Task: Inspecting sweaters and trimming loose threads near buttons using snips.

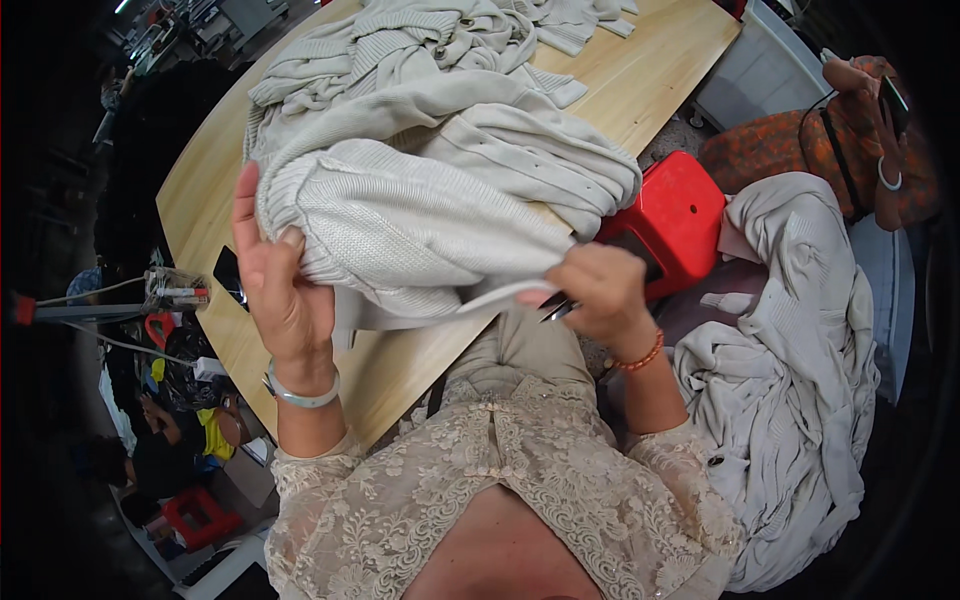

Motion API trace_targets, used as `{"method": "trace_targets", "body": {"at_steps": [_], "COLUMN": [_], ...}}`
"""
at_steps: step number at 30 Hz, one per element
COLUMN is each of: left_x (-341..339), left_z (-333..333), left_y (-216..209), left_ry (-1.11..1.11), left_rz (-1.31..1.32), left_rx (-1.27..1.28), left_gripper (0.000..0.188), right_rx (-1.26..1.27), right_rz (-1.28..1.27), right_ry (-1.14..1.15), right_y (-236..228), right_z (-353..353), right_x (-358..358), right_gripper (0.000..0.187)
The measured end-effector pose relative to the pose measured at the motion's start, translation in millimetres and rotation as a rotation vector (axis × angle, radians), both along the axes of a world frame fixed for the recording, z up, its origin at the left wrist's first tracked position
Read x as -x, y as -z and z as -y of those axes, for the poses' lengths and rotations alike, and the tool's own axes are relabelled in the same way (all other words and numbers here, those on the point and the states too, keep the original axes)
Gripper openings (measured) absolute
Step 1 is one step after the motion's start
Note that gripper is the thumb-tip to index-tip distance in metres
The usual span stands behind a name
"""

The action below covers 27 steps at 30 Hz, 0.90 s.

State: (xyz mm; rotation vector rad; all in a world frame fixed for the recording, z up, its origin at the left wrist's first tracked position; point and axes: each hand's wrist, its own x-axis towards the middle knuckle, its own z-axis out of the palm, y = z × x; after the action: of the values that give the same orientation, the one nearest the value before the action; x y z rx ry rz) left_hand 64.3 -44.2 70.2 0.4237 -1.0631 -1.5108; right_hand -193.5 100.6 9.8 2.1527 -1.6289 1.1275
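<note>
Over the near edge of the wooden bench (200, 190), seen from my head camera, I hold a cream knitted garment (420, 215) bunched up between both hands. My left hand (280, 275) is closed on its ribbed left side, thumb up along the fabric and fingers curled into the folds, so that part of the knit stands lifted off the bench. My right hand (600, 290) is closed too: it pinches a narrow edge of the same garment and at the same time holds a small pair of metal snips (557, 305), whose tips point left toward the hem strip stretched between my hands. I wear a pale bangle (300, 395) on the left wrist and an orange bead bracelet (640, 358) on the right.

Behind the garment, farther across the bench, lies a loose heap of more cream knitwear (440, 50). Just beside my right hand stands a red plastic stool (680, 215). To my right, well below bench level, another pile of pale garments (800, 330) spills downward. At the upper right another person in an orange patterned top (780, 150) holds a phone (893, 100). On the bench's left edge lies a dark phone (228, 272).
</note>
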Motion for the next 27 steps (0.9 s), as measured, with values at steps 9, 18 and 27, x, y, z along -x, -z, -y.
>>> {"method": "trace_targets", "body": {"at_steps": [9, 18, 27], "left_x": [-2.1, -23.5, -91.5], "left_z": [35.3, -0.8, -33.2], "left_y": [89.1, 152.7, 52.2], "left_ry": [-0.201, -0.122, 0.643], "left_rz": [0.418, 0.932, 0.920], "left_rx": [0.078, -0.066, 0.008], "left_gripper": [0.080, 0.095, 0.030], "right_rx": [0.028, -0.397, -0.182], "right_rz": [0.205, 0.288, 0.475], "right_ry": [0.259, -0.079, 0.108], "right_y": [-10.0, 68.2, 44.1], "right_z": [38.9, 13.2, 55.8], "right_x": [39.3, -32.2, -11.9], "right_gripper": [0.020, 0.032, 0.029]}}
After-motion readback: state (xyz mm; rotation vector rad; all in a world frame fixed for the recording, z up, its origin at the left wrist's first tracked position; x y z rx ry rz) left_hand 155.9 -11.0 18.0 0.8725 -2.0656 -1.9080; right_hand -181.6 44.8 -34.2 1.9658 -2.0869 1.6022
